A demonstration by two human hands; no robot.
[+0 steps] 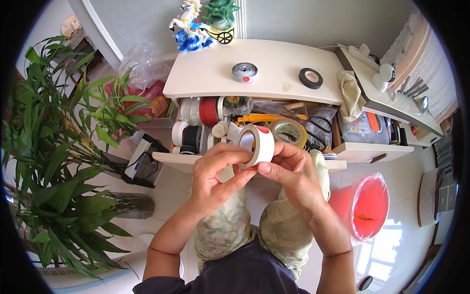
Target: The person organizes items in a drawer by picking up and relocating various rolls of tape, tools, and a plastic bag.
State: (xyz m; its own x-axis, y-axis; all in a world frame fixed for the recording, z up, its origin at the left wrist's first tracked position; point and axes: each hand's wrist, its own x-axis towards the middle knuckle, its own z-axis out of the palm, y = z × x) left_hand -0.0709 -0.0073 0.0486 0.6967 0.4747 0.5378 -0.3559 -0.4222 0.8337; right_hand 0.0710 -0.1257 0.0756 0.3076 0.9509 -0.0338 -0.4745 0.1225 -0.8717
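Note:
Between both hands, above the open drawer (176, 158), is a roll of white tape (265, 145) with a red mark on its side. My left hand (216, 172) grips the roll's left rim, fingers at its core and thumb below. My right hand (293, 172) has its thumb at the bottom edge, where a bit of red shows, and its fingers behind the right side. Behind the roll, the drawer holds a wide roll of clear packing tape (287, 129), a red roll (209, 111), white and black rolls (191, 139), an orange-yellow tool (271, 117) and black-handled scissors (319, 125).
On the cabinet top (286, 55) lie a grey tape roll (244, 72), a black tape roll (310, 78) and a horse figurine (200, 27). Leafy plants (66, 176) crowd the left. A lined red bin (363, 207) stands at right, below another open drawer (371, 152).

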